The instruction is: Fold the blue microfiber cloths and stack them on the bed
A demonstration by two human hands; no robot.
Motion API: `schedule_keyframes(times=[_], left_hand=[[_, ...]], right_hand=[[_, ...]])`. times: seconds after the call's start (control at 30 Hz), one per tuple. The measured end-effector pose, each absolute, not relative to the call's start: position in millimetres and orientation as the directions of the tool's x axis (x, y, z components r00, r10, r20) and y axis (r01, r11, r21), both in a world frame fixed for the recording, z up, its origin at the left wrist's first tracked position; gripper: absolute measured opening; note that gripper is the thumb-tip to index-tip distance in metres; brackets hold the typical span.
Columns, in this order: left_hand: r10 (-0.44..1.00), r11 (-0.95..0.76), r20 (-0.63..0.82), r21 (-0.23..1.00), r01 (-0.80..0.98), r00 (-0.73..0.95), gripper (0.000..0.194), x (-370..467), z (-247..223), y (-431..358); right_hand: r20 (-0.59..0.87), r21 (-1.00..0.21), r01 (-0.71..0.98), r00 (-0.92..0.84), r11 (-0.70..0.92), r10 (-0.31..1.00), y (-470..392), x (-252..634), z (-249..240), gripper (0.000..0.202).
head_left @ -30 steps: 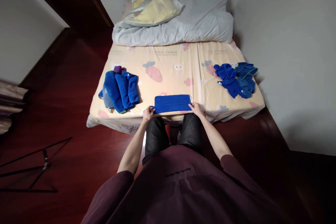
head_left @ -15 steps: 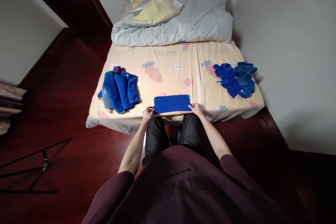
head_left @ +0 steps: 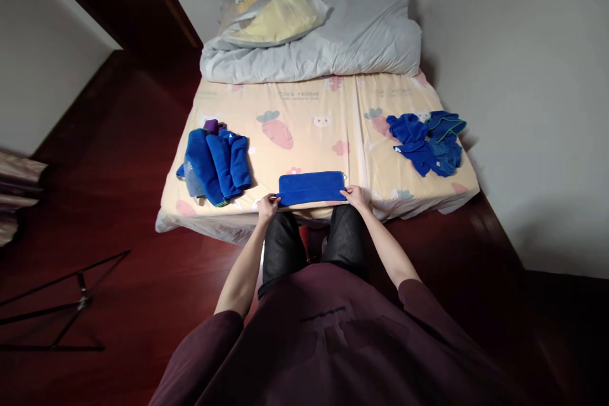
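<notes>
A blue towel (head_left: 311, 187), folded into a flat strip, lies along the front edge of the bed. My left hand (head_left: 268, 207) pinches its near left corner, and my right hand (head_left: 353, 195) pinches the near right corner. A small white tag shows at the towel's right end. To the left sits a group of rolled or folded blue towels (head_left: 219, 165), with a purple and a grey piece among them. On the right lies a loose, crumpled heap of blue towels (head_left: 428, 146), some with green edging.
The bed (head_left: 304, 120) has a peach sheet printed with carrots and rabbits. A grey quilt (head_left: 366, 32) and a yellow pillow (head_left: 285, 19) are bunched at its head. Black tripod legs (head_left: 80, 301) stand on the dark red floor at left. A wall (head_left: 533, 108) runs along the right.
</notes>
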State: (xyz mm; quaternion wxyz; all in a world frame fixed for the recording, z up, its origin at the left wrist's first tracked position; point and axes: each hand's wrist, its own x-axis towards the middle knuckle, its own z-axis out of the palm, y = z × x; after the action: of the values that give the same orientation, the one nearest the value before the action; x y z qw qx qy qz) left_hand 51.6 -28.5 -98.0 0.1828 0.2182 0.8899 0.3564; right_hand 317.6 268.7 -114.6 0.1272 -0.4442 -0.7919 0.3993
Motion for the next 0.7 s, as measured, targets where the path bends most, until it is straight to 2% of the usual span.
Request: schedule_keyframes(times=[0.07,0.17,0.27,0.33,0.47,0.57,0.7], left_hand=[[0.517,0.641,-0.16,0.723,0.257,-0.841,0.023,53.3,-98.5,-27.7],[0.519,0.632,-0.153,0.731,0.257,-0.841,0.023,57.3,-98.5,-26.8],[0.533,0.635,-0.139,0.717,0.286,-0.834,0.025,61.6,-95.7,-26.1],[0.56,0.618,-0.064,0.696,0.365,-0.826,0.028,63.9,-92.3,-26.0],[0.707,0.497,0.123,0.614,0.613,-0.697,0.038,67.8,-87.3,-25.5],[0.832,0.386,0.117,0.578,0.718,-0.542,0.039,71.7,-90.7,-23.0],[0.886,0.354,0.059,0.553,0.754,-0.46,0.052,75.5,-102.0,-18.3]], right_hand=[[-0.131,-0.726,0.61,-0.575,0.317,0.808,265.8,317.8,-114.1,0.014],[-0.02,-0.674,0.59,-0.616,0.444,0.788,260.2,318.7,-110.9,0.019],[0.096,-0.598,0.505,-0.726,0.622,0.681,254.2,319.9,-103.0,0.026],[0.132,-0.539,0.431,-0.805,0.724,0.578,250.3,319.8,-95.6,0.031],[0.134,-0.463,0.305,-0.904,0.832,0.406,242.0,317.2,-83.0,0.037],[0.102,-0.451,0.292,-0.922,0.843,0.374,236.4,316.3,-80.3,0.038],[0.054,-0.442,0.326,-0.92,0.836,0.387,233.8,317.3,-83.2,0.047]])
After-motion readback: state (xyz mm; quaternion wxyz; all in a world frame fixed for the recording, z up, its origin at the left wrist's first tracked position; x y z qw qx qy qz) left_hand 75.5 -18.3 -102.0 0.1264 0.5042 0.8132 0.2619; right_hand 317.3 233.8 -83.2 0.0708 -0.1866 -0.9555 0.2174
